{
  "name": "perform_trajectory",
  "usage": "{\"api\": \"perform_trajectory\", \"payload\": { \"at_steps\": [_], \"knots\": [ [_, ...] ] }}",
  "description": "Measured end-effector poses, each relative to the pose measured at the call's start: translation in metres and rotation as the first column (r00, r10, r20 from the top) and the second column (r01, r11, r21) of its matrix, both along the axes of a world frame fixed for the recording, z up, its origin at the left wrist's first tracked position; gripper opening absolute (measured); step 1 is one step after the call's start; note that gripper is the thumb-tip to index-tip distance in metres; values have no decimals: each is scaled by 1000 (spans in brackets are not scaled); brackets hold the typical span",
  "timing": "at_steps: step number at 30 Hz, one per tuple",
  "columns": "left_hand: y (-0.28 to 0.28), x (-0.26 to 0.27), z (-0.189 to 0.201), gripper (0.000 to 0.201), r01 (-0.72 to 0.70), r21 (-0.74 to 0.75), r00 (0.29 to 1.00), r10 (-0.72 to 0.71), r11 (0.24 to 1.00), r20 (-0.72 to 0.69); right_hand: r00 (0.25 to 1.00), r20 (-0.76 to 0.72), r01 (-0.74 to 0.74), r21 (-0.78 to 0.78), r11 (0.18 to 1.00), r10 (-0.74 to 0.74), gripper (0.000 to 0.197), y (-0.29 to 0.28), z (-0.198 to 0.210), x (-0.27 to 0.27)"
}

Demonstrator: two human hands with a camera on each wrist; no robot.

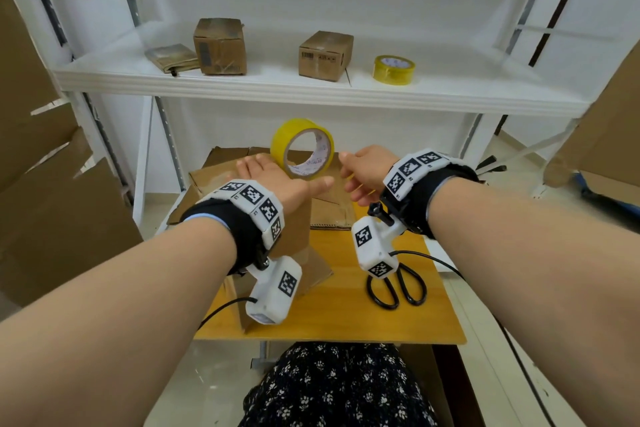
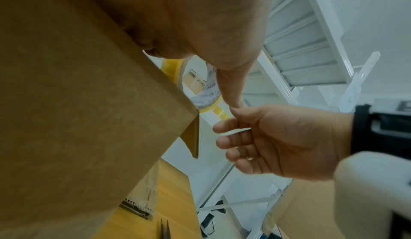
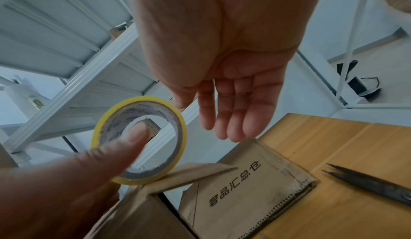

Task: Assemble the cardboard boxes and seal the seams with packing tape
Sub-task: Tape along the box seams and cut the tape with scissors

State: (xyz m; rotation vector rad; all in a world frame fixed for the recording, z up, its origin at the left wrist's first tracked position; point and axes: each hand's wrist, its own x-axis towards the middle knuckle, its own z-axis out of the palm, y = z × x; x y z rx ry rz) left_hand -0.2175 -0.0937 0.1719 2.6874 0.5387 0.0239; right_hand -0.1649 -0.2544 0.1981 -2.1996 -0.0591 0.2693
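Observation:
An upright cardboard box (image 1: 294, 229) stands on the wooden table (image 1: 346, 319). My left hand (image 1: 282, 174) lies flat on the box's top, thumb stretched out to the right. A yellow packing tape roll (image 1: 294, 130) stands on edge on the box just beyond that hand. In the right wrist view the left thumb (image 3: 100, 163) crosses in front of the roll (image 3: 100, 128). My right hand (image 1: 360, 166) hovers just right of the roll, fingers straight and relaxed, nothing visibly between them (image 3: 233, 84). In the left wrist view a short yellow strip runs from the roll (image 2: 171, 70) toward the right hand (image 2: 278, 137).
Black scissors (image 1: 398, 288) lie on the table at the right, near a flattened printed carton (image 3: 244, 190). The white shelf (image 1: 311, 87) above holds two small boxes (image 1: 221, 45) (image 1: 325, 54), a folded carton (image 1: 171, 57) and a second tape roll (image 1: 393, 69). Large cardboard sheets (image 1: 52, 201) stand on both sides.

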Motion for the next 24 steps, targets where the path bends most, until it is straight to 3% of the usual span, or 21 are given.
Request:
{"api": "perform_trajectory", "payload": {
  "at_steps": [3, 8, 10, 12, 14, 15, 19, 24],
  "knots": [
    [4, 2, 5, 142, -10, -51, 998, 13, 999, 58, 1000, 1, -17, -31, 999, 17, 44, -4, 1, -5],
    [3, -7, 20, 120, -24, -208, 966, 76, 978, 246, 1000, 1, -19, -53, 998, 19, 46, -6, 6, -12],
    [2, -10, 27, 98, -32, -270, 916, 137, 962, 378, 1000, -11, -23, -58, 998, 22, 47, -9, 7, -14],
    [0, -14, 35, 69, -11, -277, 813, 170, 961, 556, 999, -24, -28, -60, 998, 27, 47, -12, 7, -13],
    [-4, -17, 42, 43, 62, -255, 730, 131, 965, 671, 999, -39, -30, -61, 998, 27, 46, -15, 6, -14],
    [-7, -17, 43, 36, 116, -244, 732, 83, 963, 676, 999, -42, -29, -61, 998, 27, 46, -17, 5, -14],
    [-33, -13, 36, 42, 362, -312, 790, -111, 879, 603, 996, -80, 21, -77, 997, -27, 41, -30, -2, -13],
    [-75, -6, 14, 39, 467, -305, 827, -288, 830, 482, 980, -169, 65, -219, 974, -103, 27, -59, -26, -8]
  ]
}}
